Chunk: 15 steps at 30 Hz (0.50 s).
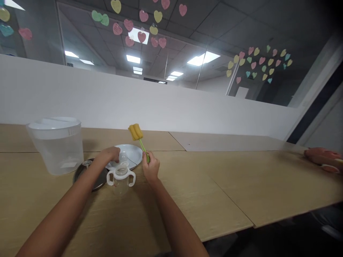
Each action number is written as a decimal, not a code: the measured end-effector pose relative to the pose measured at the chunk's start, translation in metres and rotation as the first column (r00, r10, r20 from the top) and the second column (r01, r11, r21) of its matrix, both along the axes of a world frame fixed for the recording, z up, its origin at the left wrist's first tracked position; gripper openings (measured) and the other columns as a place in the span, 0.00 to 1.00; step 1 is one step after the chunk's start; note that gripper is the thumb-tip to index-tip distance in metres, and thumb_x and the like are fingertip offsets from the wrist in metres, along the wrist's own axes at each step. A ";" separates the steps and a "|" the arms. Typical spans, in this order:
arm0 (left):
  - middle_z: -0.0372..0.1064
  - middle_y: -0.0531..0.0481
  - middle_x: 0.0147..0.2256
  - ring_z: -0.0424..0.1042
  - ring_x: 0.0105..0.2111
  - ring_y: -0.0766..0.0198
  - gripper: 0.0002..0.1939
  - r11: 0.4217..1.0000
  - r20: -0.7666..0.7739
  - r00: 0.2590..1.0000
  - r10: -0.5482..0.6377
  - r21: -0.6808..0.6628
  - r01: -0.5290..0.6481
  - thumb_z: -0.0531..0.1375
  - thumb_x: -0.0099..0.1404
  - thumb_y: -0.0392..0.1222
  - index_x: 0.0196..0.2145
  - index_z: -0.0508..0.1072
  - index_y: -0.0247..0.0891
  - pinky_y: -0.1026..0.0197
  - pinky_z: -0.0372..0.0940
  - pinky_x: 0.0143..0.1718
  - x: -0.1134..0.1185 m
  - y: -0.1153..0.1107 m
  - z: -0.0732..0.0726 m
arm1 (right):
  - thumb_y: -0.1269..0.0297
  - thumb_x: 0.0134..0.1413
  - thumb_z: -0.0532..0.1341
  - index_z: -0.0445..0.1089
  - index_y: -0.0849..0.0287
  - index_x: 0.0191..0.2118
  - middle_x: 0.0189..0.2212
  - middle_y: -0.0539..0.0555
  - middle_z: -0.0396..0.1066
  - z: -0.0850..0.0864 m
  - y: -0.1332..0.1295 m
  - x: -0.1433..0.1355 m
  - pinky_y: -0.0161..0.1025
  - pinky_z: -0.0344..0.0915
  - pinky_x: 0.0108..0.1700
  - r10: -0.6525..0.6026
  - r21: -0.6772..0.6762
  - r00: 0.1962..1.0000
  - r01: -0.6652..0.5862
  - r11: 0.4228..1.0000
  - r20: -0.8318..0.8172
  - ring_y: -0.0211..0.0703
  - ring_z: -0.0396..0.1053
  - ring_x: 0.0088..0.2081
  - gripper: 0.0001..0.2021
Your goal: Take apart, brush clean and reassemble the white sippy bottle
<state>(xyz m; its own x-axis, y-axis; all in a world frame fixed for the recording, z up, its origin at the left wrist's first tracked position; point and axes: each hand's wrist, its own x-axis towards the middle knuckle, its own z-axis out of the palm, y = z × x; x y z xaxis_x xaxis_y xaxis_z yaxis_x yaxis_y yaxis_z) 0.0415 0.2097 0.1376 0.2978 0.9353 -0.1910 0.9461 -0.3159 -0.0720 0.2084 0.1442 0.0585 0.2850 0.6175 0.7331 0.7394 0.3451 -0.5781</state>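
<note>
A yellow sponge bottle brush [136,132] stands tilted with its head up, its green handle held by my right hand [151,167]. My left hand [111,154] reaches over a white plate [135,151], fingers bent down and closed beside a clear dome-shaped cap [123,157]. Whether the fingers grip the cap or something under them is hidden. Between my forearms, a clear baby bottle [121,184] with a white two-handled collar stands upright and uncapped on the table. Under my left forearm lies a round dark dish with a metal rim [100,180], partly covered.
A large translucent bucket [63,150] holding clear liquid stands left of the plate. A small silvery piece [87,163] shows at the dark dish. A reddish object [323,157] lies at the table's far right. A white wall [160,107] rises behind the wooden table [200,189].
</note>
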 end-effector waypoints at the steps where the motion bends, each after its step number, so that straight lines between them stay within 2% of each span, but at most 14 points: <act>1: 0.71 0.39 0.46 0.72 0.44 0.55 0.20 1.000 0.002 1.000 -0.006 0.003 0.006 0.62 0.52 0.37 0.44 0.74 0.32 0.63 0.66 0.39 0.002 0.000 -0.001 | 0.54 0.61 0.46 0.72 0.61 0.38 0.24 0.53 0.71 0.000 0.000 0.000 0.32 0.54 0.29 -0.002 -0.004 1.000 0.002 1.000 0.009 0.37 0.62 0.23 0.22; 10: 0.69 0.34 0.47 0.71 0.46 0.49 0.21 1.000 -0.001 1.000 0.000 0.008 0.000 0.62 0.50 0.37 0.43 0.75 0.30 0.57 0.66 0.43 0.008 0.005 -0.004 | 0.54 0.61 0.46 0.73 0.61 0.40 0.26 0.54 0.73 -0.002 0.000 0.000 0.32 0.55 0.29 -0.005 -0.016 0.998 0.006 1.000 0.066 0.37 0.65 0.24 0.21; 15: 0.71 0.32 0.44 0.72 0.43 0.47 0.19 0.999 -0.025 0.999 0.022 -0.022 -0.023 0.62 0.45 0.35 0.38 0.77 0.30 0.57 0.67 0.40 0.008 0.004 -0.006 | 0.55 0.61 0.46 0.73 0.61 0.40 0.25 0.54 0.73 -0.002 0.001 0.002 0.32 0.54 0.28 -0.022 -0.022 0.996 0.024 0.999 0.083 0.38 0.65 0.24 0.21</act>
